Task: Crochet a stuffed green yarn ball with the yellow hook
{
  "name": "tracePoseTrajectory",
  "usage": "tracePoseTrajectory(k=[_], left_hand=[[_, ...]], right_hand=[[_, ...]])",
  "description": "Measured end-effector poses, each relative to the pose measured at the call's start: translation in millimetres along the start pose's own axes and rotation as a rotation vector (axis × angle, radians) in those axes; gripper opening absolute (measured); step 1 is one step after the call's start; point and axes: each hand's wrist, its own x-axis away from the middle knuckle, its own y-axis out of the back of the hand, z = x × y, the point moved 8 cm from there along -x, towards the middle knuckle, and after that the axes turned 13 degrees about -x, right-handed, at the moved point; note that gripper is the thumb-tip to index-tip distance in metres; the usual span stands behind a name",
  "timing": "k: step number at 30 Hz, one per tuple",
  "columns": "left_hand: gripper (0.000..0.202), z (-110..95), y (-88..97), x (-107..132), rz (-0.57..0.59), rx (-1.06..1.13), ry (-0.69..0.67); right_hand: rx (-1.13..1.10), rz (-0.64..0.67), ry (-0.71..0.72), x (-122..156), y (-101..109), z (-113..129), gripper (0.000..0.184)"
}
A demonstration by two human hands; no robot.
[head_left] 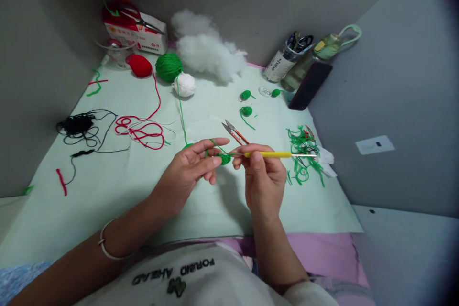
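Note:
My left hand (190,167) pinches a small green crochet piece (225,158) between thumb and fingers, with green yarn looped over the outstretched index finger. That strand runs back to the green yarn ball (168,66). My right hand (260,172) grips a yellow-handled crochet hook (267,154), its metal tip pushed into the green piece. Both hands hover above the pale green mat (107,186), close together at its centre.
Small orange-handled snips (234,132) lie just beyond my hands. Red (139,65) and white (185,84) yarn balls, white stuffing (208,50), loose red, white and black yarn, green scraps (303,153), finished green pieces (245,103), a tool jar (283,62), a bottle and a dark phone stand around. Grey walls enclose the mat.

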Motion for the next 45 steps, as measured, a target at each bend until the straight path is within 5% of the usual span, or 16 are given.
tracePoseTrajectory(k=[6,12,20,23,27,30,33,36,42,45], left_hand=[[0.028,-4.2,4.5,1.4,-0.028,-0.07,-0.031],[0.031,-10.9,10.6,3.1,-0.119,-0.24,-0.116],[0.038,-18.8,10.7,11.2,-0.284,-0.333,-0.201],[0.046,-7.9,3.6,6.5,-0.165,-0.154,-0.082],[0.041,5.3,-5.4,2.4,0.035,0.107,0.143],[0.038,0.6,-2.1,0.2,0.034,0.145,0.124],[0.034,-5.1,0.4,-1.3,0.012,0.112,0.057],[0.032,-9.0,6.7,0.2,-0.071,0.032,-0.024],[0.025,-24.8,18.0,15.2,-0.314,-0.386,-0.273],[0.03,-23.9,17.8,13.5,-0.279,-0.37,-0.249]], right_hand=[[0.013,0.024,0.016,0.7,-3.9,7.4,0.019],[0.334,0.085,0.278,12.5,-18.0,32.6,0.022],[0.681,0.292,0.549,25.1,-38.4,36.7,0.027],[0.863,0.296,0.691,32.3,-44.5,34.8,0.027],[0.547,0.158,0.523,20.2,-26.8,34.5,0.024],[0.206,0.017,0.265,6.7,-8.0,23.1,0.02],[0.111,-0.008,0.136,1.7,-4.8,13.5,0.018],[0.153,-0.012,0.171,3.8,-6.7,16.9,0.017],[0.471,0.1,0.492,26.3,-25.5,46.5,0.025],[0.529,0.151,0.527,30.0,-29.5,51.2,0.026]])
